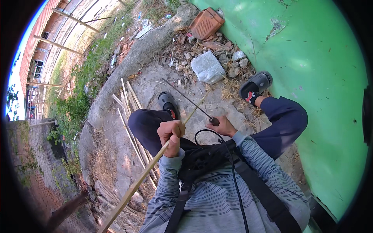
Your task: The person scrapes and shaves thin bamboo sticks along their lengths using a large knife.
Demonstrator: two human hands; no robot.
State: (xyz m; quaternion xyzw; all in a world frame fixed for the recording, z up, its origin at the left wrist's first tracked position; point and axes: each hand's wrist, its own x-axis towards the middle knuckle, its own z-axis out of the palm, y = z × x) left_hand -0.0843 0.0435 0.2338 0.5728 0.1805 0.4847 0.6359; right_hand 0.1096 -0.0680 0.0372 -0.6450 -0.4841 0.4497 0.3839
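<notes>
My left hand [171, 136] is closed around a long pale bamboo strip [134, 188], which runs from the lower left, through the fist, to a thin far end between my feet. In my right hand [223, 126] is a knife [185, 97] with a short dark handle and a long, narrow, dark blade pointing to the far left. The blade crosses the strip a little beyond my left fist; whether they touch I cannot tell. Beside my left leg, several split bamboo strips [131, 97] lie in a loose bundle on the ground.
A green wall [311, 66] rises along the right. Ahead lie a white block [208, 67], an orange hollow brick [206, 23] and rubble. A raised concrete edge [128, 70] curves along the left, with green plants [72, 112] beyond. A black cable [234, 171] hangs over my lap.
</notes>
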